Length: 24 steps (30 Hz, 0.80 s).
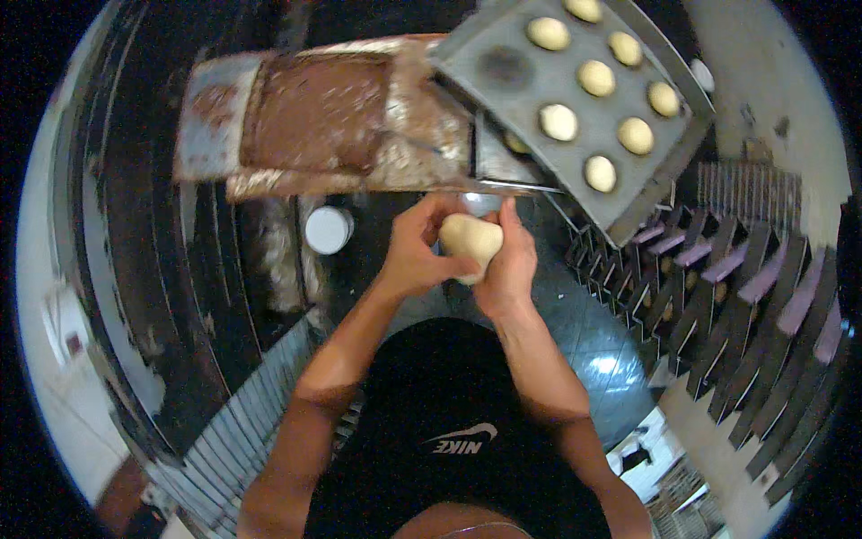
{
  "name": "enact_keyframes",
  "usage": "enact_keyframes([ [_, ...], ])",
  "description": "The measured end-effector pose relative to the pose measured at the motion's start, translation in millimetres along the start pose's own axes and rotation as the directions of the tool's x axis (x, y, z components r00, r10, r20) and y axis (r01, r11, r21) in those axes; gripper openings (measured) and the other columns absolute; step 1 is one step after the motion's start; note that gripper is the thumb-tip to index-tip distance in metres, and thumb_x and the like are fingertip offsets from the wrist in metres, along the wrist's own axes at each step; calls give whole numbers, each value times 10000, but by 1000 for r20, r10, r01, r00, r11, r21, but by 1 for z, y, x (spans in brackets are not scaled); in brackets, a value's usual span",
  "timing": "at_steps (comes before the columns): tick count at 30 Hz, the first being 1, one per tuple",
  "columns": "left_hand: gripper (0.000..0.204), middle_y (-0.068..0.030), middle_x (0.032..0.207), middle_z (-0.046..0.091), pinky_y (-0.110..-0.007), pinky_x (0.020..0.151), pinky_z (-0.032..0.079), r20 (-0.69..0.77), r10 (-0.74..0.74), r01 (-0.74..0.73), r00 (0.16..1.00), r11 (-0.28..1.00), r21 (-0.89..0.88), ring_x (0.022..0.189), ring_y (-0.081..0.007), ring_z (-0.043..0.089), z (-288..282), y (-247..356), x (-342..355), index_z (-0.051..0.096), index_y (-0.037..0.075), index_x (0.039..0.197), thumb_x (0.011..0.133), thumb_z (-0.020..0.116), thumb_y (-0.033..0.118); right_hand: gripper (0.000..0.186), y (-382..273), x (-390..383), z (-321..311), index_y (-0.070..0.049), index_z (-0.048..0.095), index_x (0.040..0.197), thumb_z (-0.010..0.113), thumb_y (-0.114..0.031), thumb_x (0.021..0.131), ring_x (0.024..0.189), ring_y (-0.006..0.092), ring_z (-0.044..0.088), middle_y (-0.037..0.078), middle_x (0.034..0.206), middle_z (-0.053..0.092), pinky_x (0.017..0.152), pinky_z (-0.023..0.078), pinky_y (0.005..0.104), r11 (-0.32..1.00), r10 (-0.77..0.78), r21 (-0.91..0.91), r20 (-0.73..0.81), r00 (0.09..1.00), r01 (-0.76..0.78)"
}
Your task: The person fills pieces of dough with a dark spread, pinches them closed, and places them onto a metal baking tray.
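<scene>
A pale yellow lump of dough point(473, 239) is held between my two hands in front of my chest. My left hand point(415, 250) curls around its left side, with the thumb pressed across the lower part. The right hand point(510, 268) cups the other side, and its far fingers are partly hidden. The lump bulges unevenly at the top. Beyond my right hand, a tilted metal baking tray point(471, 79) carries several round dough balls point(596, 78) set apart from each other. A dark round stain marks the tray near its left corner.
A brown, chocolate-like mass point(314, 112) fills a shallow tray on a smeared board point(422, 85) at far left. Nearer stands a white round-topped container point(329, 230). A rack of stacked trays point(718, 269) lines the right, and a barred metal frame point(242, 404) stands at lower left.
</scene>
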<state>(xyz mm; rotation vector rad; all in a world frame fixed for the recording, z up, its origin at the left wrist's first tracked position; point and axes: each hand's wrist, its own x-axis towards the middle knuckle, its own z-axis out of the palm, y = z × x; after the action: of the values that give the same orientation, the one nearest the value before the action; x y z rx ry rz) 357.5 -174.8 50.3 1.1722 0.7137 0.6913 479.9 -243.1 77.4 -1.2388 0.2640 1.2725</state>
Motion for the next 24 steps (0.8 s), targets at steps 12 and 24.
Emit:
enact_keyframes([
  [12, 685, -91, 1145, 719, -350, 979, 541, -339, -11, 25, 941, 999, 36, 1094, -172, 679, -139, -13, -40, 625, 2, 1256, 631, 907, -10, 425, 122, 208, 45, -8, 560, 1279, 745, -128, 916, 1136, 354, 648, 184, 1265, 647, 975, 517, 426, -300, -677, -747, 605, 419, 593],
  [24, 551, -87, 1127, 706, -324, 917, 554, -521, 0, 166, 854, 948, 272, 1034, -187, 694, -355, -19, -51, 652, 30, 1189, 673, 806, -84, 366, 127, 182, 172, -53, 711, 1125, 685, -3, 763, 939, 362, 681, 147, 1036, 675, 801, 577, 474, -529, -7, -498, 813, 583, 688],
])
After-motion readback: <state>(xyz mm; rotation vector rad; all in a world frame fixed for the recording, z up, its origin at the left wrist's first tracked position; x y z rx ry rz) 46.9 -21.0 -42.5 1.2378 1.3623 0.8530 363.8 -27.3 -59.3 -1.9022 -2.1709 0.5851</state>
